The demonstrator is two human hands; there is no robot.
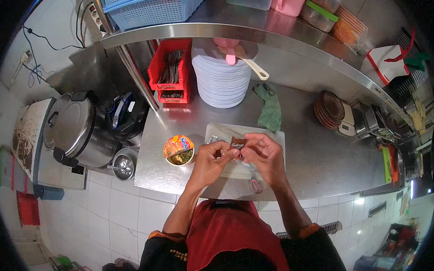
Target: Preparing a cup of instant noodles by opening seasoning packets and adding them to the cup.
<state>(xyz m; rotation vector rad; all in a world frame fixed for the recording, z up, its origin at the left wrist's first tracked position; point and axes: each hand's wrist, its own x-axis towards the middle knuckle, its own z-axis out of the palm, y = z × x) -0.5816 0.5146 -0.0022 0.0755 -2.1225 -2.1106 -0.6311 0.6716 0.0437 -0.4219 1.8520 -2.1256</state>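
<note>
Between my left hand (215, 158) and my right hand (266, 156) is a small brown seasoning sachet (238, 142), pinched by the fingers of both. Under my hands lies a white cutting board (228, 170), with clear and silvery packaging (214, 139) partly hidden on it. Left of my left hand stands an instant-noodle cup (179, 150). Its orange printed lid is peeled partly back, showing dry noodles and green flakes. Scissors with grey and pink handles (256, 185) lie at the board's near edge, their blades hidden.
A tall stack of white plates (221, 83), red cutlery bins (172, 66) and a green cloth (270, 108) stand or lie behind the board. Overhead runs a steel shelf (221, 29) with blue baskets (153, 9). A large steel pot (77, 129) is at left, brown bowls (329, 109) at right.
</note>
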